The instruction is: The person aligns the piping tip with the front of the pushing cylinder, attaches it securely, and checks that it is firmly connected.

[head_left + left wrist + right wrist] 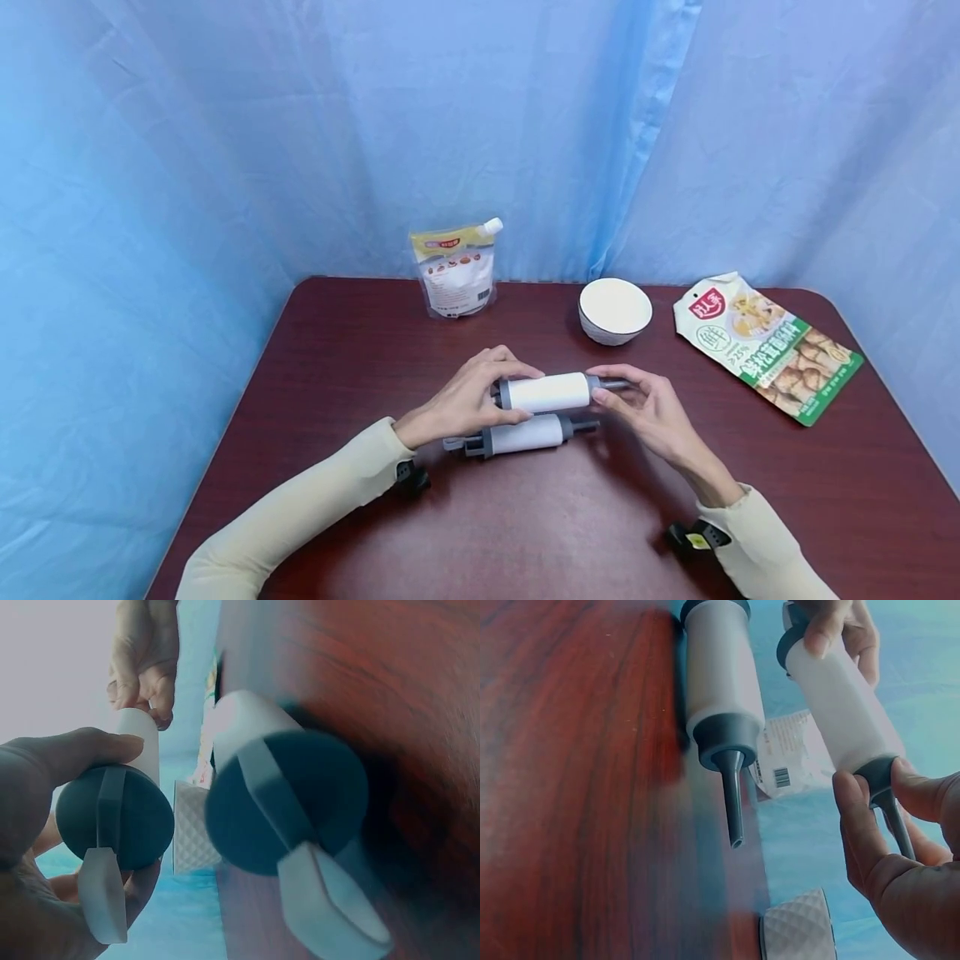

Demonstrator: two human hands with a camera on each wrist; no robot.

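Observation:
My left hand [476, 396] grips the grey-capped left end of a white syringe [551, 392], a tube with a narrow grey nozzle. At its other end, my right hand [652, 408] pinches the grey collar [877, 776] by the nozzle between thumb and fingers. Held up off the table, the syringe is nearly level. A second, matching syringe [528, 435] lies just in front of it, its nozzle [733, 799] pointing right. In the left wrist view, each grey end cap [289, 799] carries a pale looped handle [105, 896]. Neither hand touches the second syringe.
At the back of the dark red table [360, 333] stands a spouted pouch [459, 279] with a white cap. Right of it sits a white bowl [615, 308] with a patterned outside. A green-and-white food packet [772, 346] lies at the right. Blue curtains [480, 125] hang behind.

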